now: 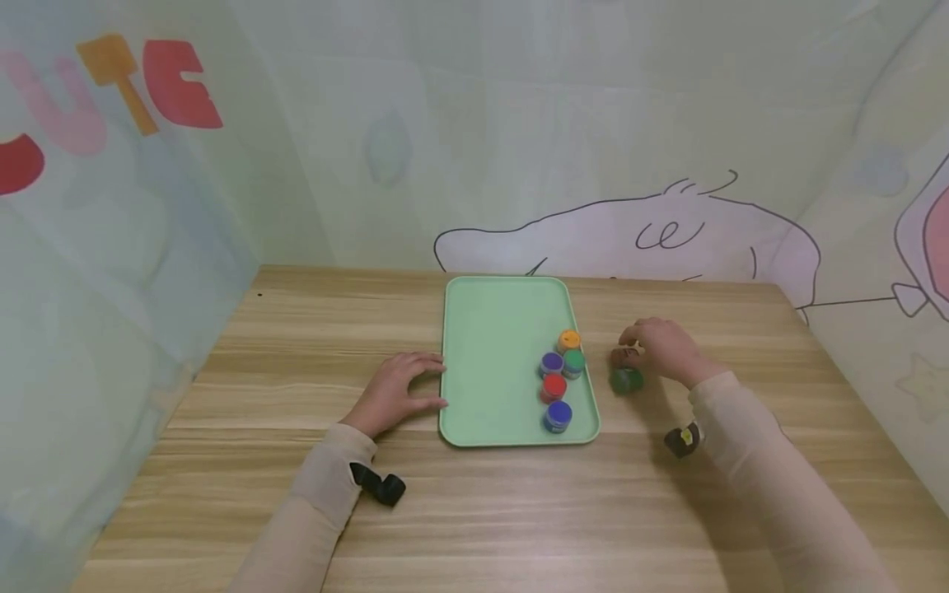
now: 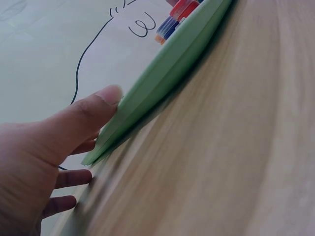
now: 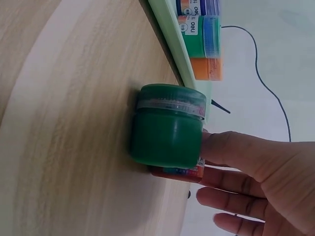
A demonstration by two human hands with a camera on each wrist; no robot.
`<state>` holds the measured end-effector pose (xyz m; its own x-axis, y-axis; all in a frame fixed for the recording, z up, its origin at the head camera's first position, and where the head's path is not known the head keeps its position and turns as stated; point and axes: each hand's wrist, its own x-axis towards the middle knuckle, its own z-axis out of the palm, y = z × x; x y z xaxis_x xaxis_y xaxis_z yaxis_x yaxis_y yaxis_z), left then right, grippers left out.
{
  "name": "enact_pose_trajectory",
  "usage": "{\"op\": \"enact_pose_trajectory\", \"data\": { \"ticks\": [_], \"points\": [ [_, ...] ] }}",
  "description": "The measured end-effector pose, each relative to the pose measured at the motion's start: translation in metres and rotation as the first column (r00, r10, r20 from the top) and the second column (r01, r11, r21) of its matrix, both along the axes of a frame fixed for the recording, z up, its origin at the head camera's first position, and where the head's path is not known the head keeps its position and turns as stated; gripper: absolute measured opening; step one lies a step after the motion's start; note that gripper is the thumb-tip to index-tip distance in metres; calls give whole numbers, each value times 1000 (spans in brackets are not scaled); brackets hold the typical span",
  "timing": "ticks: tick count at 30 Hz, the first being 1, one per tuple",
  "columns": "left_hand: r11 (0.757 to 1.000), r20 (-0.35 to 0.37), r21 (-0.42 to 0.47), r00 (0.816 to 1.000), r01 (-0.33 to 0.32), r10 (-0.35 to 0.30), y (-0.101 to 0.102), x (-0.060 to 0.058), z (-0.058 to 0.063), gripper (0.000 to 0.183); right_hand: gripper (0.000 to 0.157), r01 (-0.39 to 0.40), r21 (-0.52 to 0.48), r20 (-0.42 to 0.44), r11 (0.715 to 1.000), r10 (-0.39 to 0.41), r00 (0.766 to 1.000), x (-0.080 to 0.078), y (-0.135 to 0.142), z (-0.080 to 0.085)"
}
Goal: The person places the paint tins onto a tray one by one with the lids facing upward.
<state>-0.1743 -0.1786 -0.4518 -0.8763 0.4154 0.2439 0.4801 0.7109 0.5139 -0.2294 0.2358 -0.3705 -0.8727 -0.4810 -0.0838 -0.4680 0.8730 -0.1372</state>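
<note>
My left hand (image 1: 396, 391) rests at the left edge of a light green tray (image 1: 493, 346), thumb and fingers spread along the rim. To the right of the tray, my right hand (image 1: 667, 350) pinches a brown paint jar (image 1: 625, 357) between thumb and fingers, low over the table. A dark green paint jar (image 3: 166, 135) lies on its side just in front of it, partly covering the brown one in the right wrist view. Upright on the tray's right side are several paint jars, among them an orange one (image 1: 568, 341) and a red one (image 1: 553, 387).
The wooden table (image 1: 489, 519) runs back to a printed cloth backdrop (image 1: 519, 123). On the tray, a green-lidded jar (image 1: 573, 363), a purple jar (image 1: 551, 365) and a blue jar (image 1: 558, 416) stand near the red one. Black wrist cameras (image 1: 381, 486) stick out from both sleeves.
</note>
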Motion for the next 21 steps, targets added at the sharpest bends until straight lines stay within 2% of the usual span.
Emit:
{"op": "enact_pose_trajectory", "data": {
  "ticks": [9,21],
  "points": [
    [1000,9,4,1000,5,-5,1,1,3,51,18,27,-41,151,999,-21,988,-7,-1,-1],
    [1000,16,6,1000,4,-4,0,2,4,52,20,23,-40,195,999,-15,981,-14,1,-5]
  ]
}}
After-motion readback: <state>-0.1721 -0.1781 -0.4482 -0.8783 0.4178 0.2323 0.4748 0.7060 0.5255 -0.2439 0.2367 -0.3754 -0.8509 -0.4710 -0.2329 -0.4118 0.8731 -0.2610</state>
